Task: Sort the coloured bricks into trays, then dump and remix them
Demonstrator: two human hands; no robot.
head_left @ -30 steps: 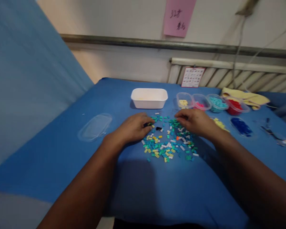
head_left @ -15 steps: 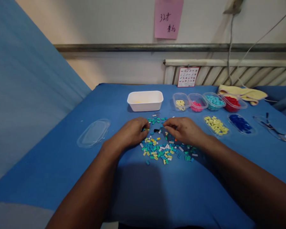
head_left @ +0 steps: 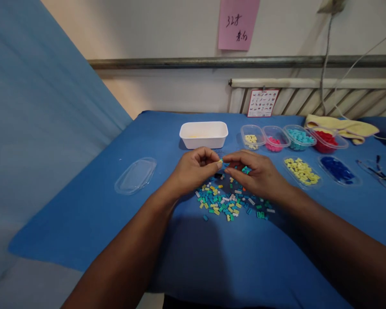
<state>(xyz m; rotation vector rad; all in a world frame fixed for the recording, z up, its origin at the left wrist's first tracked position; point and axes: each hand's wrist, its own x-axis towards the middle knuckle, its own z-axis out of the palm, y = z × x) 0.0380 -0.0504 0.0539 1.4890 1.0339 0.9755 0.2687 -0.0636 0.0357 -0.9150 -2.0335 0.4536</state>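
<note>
A pile of small mixed beads [head_left: 227, 201], teal, yellow, white and green, lies on the blue table [head_left: 83, 206]. Just above its far edge my left hand [head_left: 194, 169] is curled, pinching a small teal bead [head_left: 221, 161] at its fingertips. My right hand [head_left: 255, 174] is raised beside it with fingers bent, its fingertips nearly touching those of the left; a few teal beads show under its fingers.
A white tub [head_left: 203, 134] stands beyond my hands. To its right sit several clear tubs of sorted beads [head_left: 294, 137], and two lids hold yellow beads [head_left: 301, 171] and blue beads [head_left: 337, 169]. A clear lid [head_left: 135, 174] lies at the left. A yellow cloth [head_left: 341, 127] is at the back right.
Both hands have lifted off the pile and come together above its far edge. My left hand now pinches a teal bead at its fingertips.
</note>
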